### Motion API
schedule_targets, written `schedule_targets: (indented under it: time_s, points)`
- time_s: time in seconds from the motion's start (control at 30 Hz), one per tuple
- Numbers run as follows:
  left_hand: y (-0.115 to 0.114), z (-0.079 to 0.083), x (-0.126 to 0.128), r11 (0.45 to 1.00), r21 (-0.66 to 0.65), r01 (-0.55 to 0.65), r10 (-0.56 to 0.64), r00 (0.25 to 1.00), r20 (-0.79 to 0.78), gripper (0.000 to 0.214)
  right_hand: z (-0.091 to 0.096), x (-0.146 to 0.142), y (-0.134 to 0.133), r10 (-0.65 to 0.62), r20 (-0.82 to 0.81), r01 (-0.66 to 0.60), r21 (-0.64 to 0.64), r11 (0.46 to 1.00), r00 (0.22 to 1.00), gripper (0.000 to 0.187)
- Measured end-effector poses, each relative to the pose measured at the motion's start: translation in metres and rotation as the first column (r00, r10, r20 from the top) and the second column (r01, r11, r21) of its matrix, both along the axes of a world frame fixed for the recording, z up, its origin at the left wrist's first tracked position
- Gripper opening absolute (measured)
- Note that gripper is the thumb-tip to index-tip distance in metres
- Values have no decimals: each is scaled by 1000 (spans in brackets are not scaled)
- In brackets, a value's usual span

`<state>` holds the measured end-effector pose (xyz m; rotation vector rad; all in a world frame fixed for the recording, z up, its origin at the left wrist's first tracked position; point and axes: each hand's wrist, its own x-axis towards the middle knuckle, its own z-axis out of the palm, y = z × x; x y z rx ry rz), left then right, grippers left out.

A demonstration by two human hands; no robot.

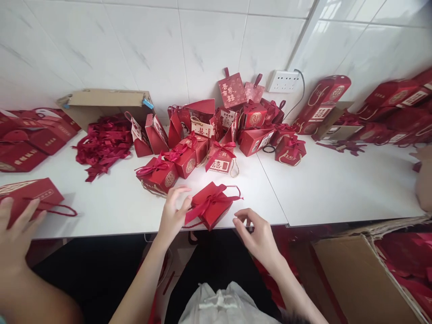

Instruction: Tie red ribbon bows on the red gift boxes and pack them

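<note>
A small red gift box (212, 206) tied with a red ribbon bow lies at the near edge of the white table (337, 189). My left hand (173, 215) touches the box's left side, fingers spread apart and resting against the ribbon. My right hand (256, 234) hovers just right of the box at the table edge, fingers loosely curled, holding nothing I can make out. Behind the box stand several finished red boxes with bows (175, 164).
A heap of red ribbons (103, 144) and an open cardboard carton (108, 103) sit at the back left. Flat red bags (27, 139) lie far left. Another person's hand (16, 229) rests on a red bag (32, 194) at left. A carton (361, 279) stands on the floor at right.
</note>
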<state>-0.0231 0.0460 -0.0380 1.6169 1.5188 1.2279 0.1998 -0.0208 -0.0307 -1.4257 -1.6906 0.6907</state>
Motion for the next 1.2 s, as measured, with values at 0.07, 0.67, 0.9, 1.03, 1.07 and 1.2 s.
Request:
schedule_targets:
  time_s: [0.07,0.67,0.9,1.03,1.07,1.2]
  points:
    - [-5,2,1,994,4,106,-106,994,-14,22,4,-17,3,10,155,-60,323,945,988,22]
    - [33,8,3,901,-139,410,-426,898,-112,33,-32,-23,26,208,271,-340,683,647,940,23]
    - [22,22,29,934,56,354,-339,922,-187,18,-39,-28,27,172,282,-320,650,690,944,22]
    - [18,16,32,909,32,415,-391,879,-271,12,-40,-30,25,172,256,-304,688,659,951,21]
    - [19,14,32,911,33,412,-388,880,-274,11,-39,-30,24,165,255,-299,697,651,953,20]
    - [23,12,30,906,26,422,-394,866,-309,9,-32,-26,19,191,283,-339,707,620,940,13]
